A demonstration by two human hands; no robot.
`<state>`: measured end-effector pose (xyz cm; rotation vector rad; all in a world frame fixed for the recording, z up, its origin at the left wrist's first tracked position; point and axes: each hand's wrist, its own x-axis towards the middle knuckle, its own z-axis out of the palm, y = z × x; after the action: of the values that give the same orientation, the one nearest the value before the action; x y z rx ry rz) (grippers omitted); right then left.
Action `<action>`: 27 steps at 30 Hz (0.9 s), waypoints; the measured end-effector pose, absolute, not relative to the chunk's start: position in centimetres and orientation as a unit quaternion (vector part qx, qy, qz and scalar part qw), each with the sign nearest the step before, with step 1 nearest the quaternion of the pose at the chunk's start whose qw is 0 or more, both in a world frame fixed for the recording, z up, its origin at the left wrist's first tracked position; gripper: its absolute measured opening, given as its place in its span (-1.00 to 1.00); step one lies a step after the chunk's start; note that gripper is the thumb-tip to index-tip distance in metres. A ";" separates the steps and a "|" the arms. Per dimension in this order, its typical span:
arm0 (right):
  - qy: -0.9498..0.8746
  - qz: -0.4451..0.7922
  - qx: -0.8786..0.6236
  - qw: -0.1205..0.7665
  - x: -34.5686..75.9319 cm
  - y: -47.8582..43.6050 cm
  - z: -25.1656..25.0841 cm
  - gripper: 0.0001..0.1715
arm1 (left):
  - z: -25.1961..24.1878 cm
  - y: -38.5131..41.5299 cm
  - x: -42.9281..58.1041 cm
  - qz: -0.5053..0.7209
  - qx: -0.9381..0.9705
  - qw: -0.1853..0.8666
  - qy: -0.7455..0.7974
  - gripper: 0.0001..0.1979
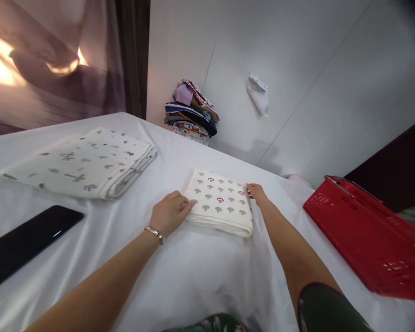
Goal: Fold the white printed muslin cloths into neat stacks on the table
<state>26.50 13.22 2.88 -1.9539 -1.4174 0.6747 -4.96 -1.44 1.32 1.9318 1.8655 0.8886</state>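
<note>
A folded white cloth (219, 203) with grey and red mushroom prints lies on the white sheet in front of me. At its left edge, my left hand (169, 213) pinches the cloth, thumb on top and the other fingers curled along the side. My right hand (257, 192) grips the opposite edge near the far right corner; its fingertips are partly hidden against the cloth. A silver bracelet is on my left wrist. To the left lies a larger folded white cloth (86, 161) with small plant-like prints, apart from both hands.
A black glossy slab (31, 244) lies at the left. On the right stands a red plastic basket (363, 240) with metal handles. Past the far edge of the sheet (173, 159) is a stack of folded clothes (192, 110); a crumpled white packet (258, 94) lies beyond.
</note>
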 end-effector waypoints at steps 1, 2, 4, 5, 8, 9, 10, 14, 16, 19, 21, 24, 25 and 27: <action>-0.522 0.268 -0.750 0.306 26.7 13.7 2.6 -0.71 | 1.3 -1.5 -4.9 0.309 0.684 0.155 0.643 -0.70; -0.508 0.276 -0.758 0.303 26.7 14.0 2.3 -0.71 | 1.2 -1.5 -4.9 0.305 0.691 0.157 0.636 -0.72; -0.490 0.290 -0.766 0.300 26.8 14.7 1.8 -0.72 | 0.9 -1.4 -4.9 0.299 0.696 0.166 0.632 -0.75; -0.485 0.297 -0.766 0.299 26.8 15.0 1.6 -0.73 | 0.8 -1.3 -4.9 0.299 0.693 0.172 0.633 -0.76; -0.485 0.315 -0.758 0.300 27.1 15.7 1.2 -0.74 | 0.4 -1.1 -5.0 0.302 0.686 0.186 0.635 -0.76; -0.489 0.319 -0.753 0.302 27.3 15.9 1.0 -0.74 | 0.3 -1.0 -5.0 0.303 0.685 0.190 0.634 -0.77; -0.495 0.321 -0.748 0.305 27.4 16.1 0.8 -0.74 | 0.2 -1.0 -5.0 0.304 0.684 0.192 0.634 -0.77; -0.517 0.302 -0.729 0.331 27.9 16.7 -0.1 -0.73 | 0.2 -1.0 -5.0 0.302 0.676 0.200 0.642 -0.76; -0.523 0.276 -0.726 0.351 28.0 16.9 -0.6 -0.70 | 0.1 -1.0 -5.0 0.300 0.673 0.204 0.644 -0.75; -0.525 0.244 -0.729 0.366 28.0 17.1 -1.2 -0.69 | 0.0 -1.0 -5.0 0.302 0.673 0.208 0.643 -0.75; -0.529 0.240 -0.729 0.361 28.1 17.1 -1.3 -0.70 | 0.0 -1.0 -5.0 0.304 0.672 0.211 0.641 -0.74; -0.538 0.250 -0.727 0.347 28.4 16.6 -1.1 -0.67 | 0.0 -1.0 -5.0 0.308 0.670 0.215 0.640 -0.75; -0.540 0.254 -0.726 0.342 28.4 16.3 -1.0 -0.64 | 0.0 -1.1 -5.0 0.309 0.670 0.215 0.640 -0.75; -0.544 0.264 -0.720 0.339 28.4 15.6 -0.8 -0.58 | 0.0 -1.1 -4.9 0.314 0.668 0.214 0.640 -0.76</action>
<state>28.35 15.59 -0.76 -1.8764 -1.4178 0.6876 -4.95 -1.07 -0.02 1.8540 1.7762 0.8703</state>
